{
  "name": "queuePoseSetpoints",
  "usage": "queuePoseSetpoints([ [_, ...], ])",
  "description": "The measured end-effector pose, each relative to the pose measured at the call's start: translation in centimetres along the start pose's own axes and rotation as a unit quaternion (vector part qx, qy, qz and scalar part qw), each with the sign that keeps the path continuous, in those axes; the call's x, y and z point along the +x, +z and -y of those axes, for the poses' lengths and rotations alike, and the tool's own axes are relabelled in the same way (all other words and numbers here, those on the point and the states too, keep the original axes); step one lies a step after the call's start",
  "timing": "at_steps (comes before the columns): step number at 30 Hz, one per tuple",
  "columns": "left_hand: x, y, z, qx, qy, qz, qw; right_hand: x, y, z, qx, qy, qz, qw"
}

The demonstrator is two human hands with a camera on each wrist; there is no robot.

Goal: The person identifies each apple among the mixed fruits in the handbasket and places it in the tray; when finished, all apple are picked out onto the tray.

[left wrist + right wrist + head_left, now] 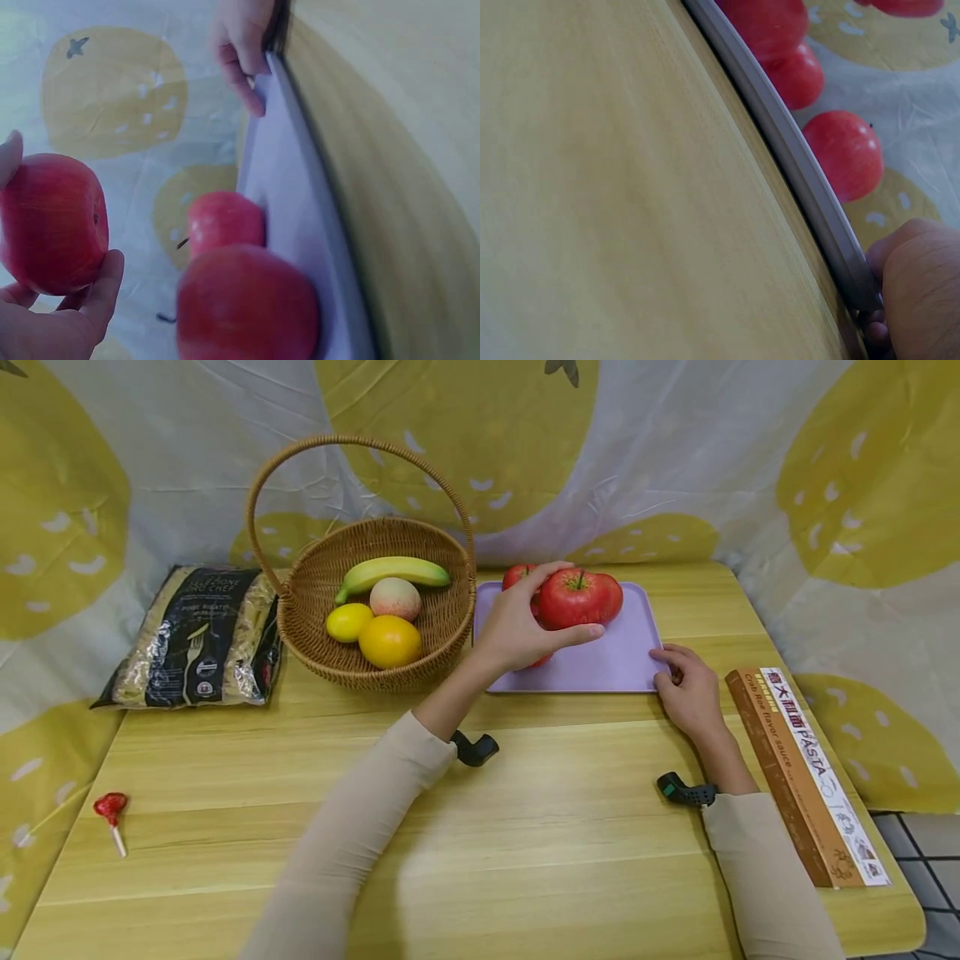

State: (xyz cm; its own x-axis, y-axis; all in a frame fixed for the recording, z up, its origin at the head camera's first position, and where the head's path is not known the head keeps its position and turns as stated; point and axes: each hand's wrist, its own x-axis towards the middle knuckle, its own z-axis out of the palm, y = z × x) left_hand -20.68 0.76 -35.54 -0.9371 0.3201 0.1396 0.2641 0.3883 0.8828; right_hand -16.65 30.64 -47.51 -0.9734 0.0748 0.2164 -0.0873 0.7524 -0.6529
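A red apple (572, 600) is in my left hand (517, 625), gripped between thumb and fingers. The left wrist view shows this held apple (56, 225) raised off the lilac tray (600, 667). More red apples lie on the tray; one apple (517, 575) shows at its back left, another is partly hidden under my left hand. A rounder apple (845, 154) sits nearer the tray's right end in the right wrist view. My right hand (688, 687) pinches the tray's right edge, with fingers both above and below the rim.
Left of the tray stands a wicker basket (300, 610) with a tall handle, holding a banana, a peach and two yellow fruits. A pasta bag (198, 639) lies beside it. A red lollipop (111, 810) is at front left, a long pasta box (806, 777) at right.
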Motion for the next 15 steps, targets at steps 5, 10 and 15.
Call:
queuePoseSetpoints([
  [5, 0.4, 2.1, 0.6, 0.009, -0.011, 0.014, 0.9998, 0.0, 0.1, -0.1, -0.001, 0.003, 0.0, 1.0],
  [10, 0.5, 3.6, 1.1, 0.03, -0.005, 0.031, 0.999, 0.0, 0.1, 0.0, -0.001, 0.003, -0.002, 1.0],
  [15, 0.6, 5.2, 1.4, 0.025, -0.015, 0.046, 0.9985, 0.1, 0.0, 0.0, 0.001, 0.008, -0.002, 1.0],
])
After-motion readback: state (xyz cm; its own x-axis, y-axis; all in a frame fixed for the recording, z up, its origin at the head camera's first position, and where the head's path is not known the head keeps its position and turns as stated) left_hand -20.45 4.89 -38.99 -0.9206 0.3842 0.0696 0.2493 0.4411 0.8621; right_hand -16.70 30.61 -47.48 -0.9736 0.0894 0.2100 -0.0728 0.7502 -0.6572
